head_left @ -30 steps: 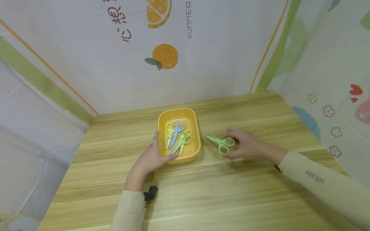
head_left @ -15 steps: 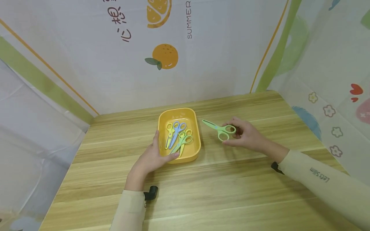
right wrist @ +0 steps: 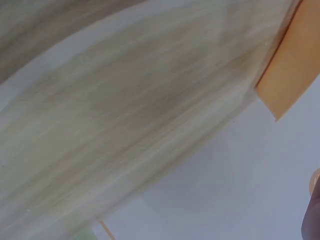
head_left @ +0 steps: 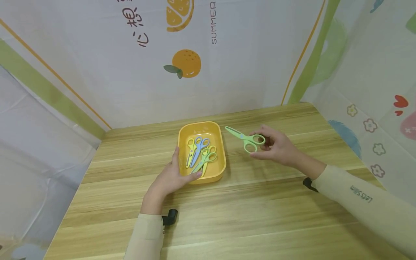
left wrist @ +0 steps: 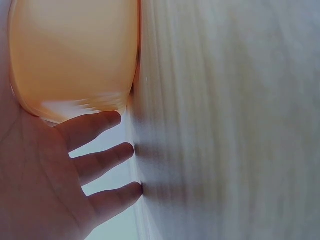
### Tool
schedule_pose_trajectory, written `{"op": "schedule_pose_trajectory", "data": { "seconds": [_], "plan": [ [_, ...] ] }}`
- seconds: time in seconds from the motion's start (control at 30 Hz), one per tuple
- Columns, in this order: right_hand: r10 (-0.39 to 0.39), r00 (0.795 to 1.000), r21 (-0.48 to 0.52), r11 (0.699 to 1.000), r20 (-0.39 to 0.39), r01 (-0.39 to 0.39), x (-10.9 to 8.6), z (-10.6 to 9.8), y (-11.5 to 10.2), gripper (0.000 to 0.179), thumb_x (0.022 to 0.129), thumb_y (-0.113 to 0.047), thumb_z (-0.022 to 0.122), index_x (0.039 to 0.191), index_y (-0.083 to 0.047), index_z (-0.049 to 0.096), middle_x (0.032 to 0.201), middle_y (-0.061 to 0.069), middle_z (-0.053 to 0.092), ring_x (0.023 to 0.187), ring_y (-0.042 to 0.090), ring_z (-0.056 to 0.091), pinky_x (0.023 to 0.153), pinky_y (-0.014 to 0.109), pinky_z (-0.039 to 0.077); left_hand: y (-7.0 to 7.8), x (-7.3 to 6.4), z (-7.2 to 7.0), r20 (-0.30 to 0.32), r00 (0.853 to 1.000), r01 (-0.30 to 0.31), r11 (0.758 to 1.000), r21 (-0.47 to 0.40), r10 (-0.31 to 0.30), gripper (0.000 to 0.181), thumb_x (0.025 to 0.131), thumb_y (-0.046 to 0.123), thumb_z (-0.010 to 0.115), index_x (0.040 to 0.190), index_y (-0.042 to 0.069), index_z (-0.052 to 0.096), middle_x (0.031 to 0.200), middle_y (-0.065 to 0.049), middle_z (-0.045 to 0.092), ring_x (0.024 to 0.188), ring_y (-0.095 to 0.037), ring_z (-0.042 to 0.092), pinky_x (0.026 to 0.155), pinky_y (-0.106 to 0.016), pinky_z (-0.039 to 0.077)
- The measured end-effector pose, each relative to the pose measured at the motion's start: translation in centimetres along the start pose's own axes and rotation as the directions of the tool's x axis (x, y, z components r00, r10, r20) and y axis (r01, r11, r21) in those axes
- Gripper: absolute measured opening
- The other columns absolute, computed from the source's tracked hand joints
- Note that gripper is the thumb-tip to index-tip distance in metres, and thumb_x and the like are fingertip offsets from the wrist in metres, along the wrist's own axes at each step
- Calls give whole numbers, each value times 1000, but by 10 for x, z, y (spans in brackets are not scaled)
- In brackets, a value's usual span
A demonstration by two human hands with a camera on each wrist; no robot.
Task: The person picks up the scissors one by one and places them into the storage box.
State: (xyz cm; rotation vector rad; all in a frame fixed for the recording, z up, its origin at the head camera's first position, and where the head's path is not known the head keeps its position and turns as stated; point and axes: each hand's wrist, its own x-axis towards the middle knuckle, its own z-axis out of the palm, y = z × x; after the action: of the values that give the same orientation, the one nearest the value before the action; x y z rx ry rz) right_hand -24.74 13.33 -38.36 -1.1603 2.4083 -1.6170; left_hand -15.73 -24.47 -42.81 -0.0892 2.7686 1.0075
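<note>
Green scissors point(head_left: 245, 137) with a toothed edge hang right of the yellow bin point(head_left: 222, 169), blades pointing at it. My right hand point(head_left: 275, 146) pinches them by the finger loops; they seem raised off the table. In the bin lie yellow scissors point(head_left: 189, 159), blue scissors point(head_left: 196, 156), green scissors point(head_left: 200, 164) and another partly covered yellow pair point(head_left: 205, 168). My left hand point(head_left: 169, 178) holds the bin's near left corner, thumb over the rim. The left wrist view shows its other fingers point(left wrist: 107, 162) spread and fairly straight, one touching the bin's wall point(left wrist: 75, 60).
The wood-grain table point(head_left: 247, 216) runs up to a printed curtain point(head_left: 240, 79) at the back. In the right wrist view the bin's corner point(right wrist: 287, 65) shows at the upper right. A black wrist camera point(head_left: 169, 217) sticks out beside the left sleeve point(head_left: 146, 231).
My right hand has moved up and away toward the table's back with the green scissors, their tips shifting slightly left. The left hand and the bin have stayed put.
</note>
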Motion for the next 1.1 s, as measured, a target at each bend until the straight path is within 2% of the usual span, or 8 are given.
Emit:
{"op": "schedule_pose_trajectory", "data": {
  "seconds": [0.57,0.83,0.97,1.1],
  "plan": [
    [1,1000,72,997,-12,0,10,1,-15,50,80,9,87,127,3,69,96,3,52,67,5,44,56,18,40,-1,1,1,-3,1000,-8,1000,-12,8,145,76,83,76,171,24,-17,174,-23,29,156,-43,39,123,-63,37],
    [-27,1000,79,997,-10,27,16,3,-17,49,80,9,88,125,3,70,95,3,54,65,5,43,55,19,38,-1,0,0,-33,999,-14,999,45,15,144,77,86,73,171,21,-14,174,-24,27,157,-49,36,123,-66,37],
    [-30,1000,72,997,-7,31,17,4,-19,50,79,9,88,126,2,70,95,4,54,65,6,42,55,19,38,0,0,0,-40,999,-9,999,45,11,145,75,87,73,172,22,-13,175,-22,26,158,-48,34,123,-65,37],
    [-8,1000,64,998,-8,9,20,5,-23,49,80,8,87,126,2,70,95,4,54,66,6,43,55,18,38,0,0,0,-40,999,-6,999,50,8,146,74,88,74,172,23,-13,175,-21,26,158,-49,33,124,-66,36]
  ]
}}
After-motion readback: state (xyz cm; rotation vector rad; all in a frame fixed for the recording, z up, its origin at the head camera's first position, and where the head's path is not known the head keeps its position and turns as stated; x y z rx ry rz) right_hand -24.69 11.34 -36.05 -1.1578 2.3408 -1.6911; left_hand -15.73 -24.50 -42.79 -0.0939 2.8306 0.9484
